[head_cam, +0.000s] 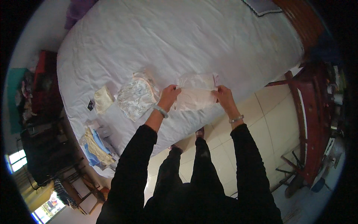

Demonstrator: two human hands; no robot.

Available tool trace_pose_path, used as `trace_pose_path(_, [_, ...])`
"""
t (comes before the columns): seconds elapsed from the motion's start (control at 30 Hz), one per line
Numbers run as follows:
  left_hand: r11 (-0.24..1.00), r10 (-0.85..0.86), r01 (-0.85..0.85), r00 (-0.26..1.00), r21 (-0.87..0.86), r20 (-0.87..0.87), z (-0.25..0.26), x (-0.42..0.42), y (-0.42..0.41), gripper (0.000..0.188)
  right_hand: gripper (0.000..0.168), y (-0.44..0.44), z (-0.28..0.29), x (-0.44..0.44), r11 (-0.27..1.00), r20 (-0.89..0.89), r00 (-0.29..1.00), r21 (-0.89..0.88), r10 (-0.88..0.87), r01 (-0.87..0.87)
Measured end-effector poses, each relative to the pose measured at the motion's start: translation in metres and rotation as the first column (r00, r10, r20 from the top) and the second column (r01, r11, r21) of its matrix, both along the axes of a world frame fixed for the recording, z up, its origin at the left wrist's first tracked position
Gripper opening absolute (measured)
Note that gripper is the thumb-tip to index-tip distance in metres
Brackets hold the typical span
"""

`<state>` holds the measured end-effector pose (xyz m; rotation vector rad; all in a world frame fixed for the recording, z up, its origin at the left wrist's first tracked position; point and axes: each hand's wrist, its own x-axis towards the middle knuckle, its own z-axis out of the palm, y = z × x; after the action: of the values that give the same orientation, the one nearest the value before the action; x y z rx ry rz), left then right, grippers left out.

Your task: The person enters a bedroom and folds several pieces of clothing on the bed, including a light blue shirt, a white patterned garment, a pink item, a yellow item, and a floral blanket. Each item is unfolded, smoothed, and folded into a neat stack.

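Observation:
A thin, pale pink cloth (195, 98) is stretched between my two hands near the bed's front edge. My left hand (169, 96) pinches its left side, and my right hand (223, 98) pinches the right side. Part of the cloth lies on the white bed sheet (190, 42) beyond my fingers. Just left of my left hand rests a white patterned garment (137, 96) with a peach trim. Farther left are a folded cream cloth (103, 99) and a small dark item (90, 105) whose kind I cannot tell.
A pile of folded clothes (98, 142), yellow, blue and grey, lies at the bed's left corner. A purple cushion or cloth (263, 7) with a light edge is at the far right. A dark red wooden table (310, 126) stands to the right, across the tiled floor (249, 134).

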<state>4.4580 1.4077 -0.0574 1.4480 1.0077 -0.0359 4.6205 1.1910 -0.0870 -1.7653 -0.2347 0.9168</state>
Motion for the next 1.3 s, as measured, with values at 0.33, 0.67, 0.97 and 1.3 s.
trace_pose_path(0.33, [0.974, 0.031, -0.039, 0.999, 0.224, 0.042, -0.110, 0.047, 0.027, 0.033, 0.026, 0.046, -0.084, 0.041, 0.985, 0.386, 0.922, -0.152, -0.018, 0.083])
trace_pose_path(0.67, [0.409, -0.383, 0.101, 0.921, 0.907, 0.070, -0.076, 0.043, -0.005, 0.032, 0.048, 0.052, -0.040, -0.021, 0.986, 0.848, 0.513, -0.166, 0.137, 0.011])
trace_pose_path(0.97, [0.327, -0.564, 0.361, 0.816, 0.873, -0.126, -0.101, 0.036, -0.017, 0.040, 0.041, 0.004, -0.057, -0.056, 0.962, 0.816, 0.509, -0.246, 0.273, -0.121])
trace_pose_path(1.3, [0.379, -0.616, 0.398, 0.782, 0.835, -0.093, -0.088, 0.032, -0.017, 0.050, 0.033, 0.009, -0.043, -0.052, 0.931, 0.826, 0.432, -0.300, 0.362, -0.207])
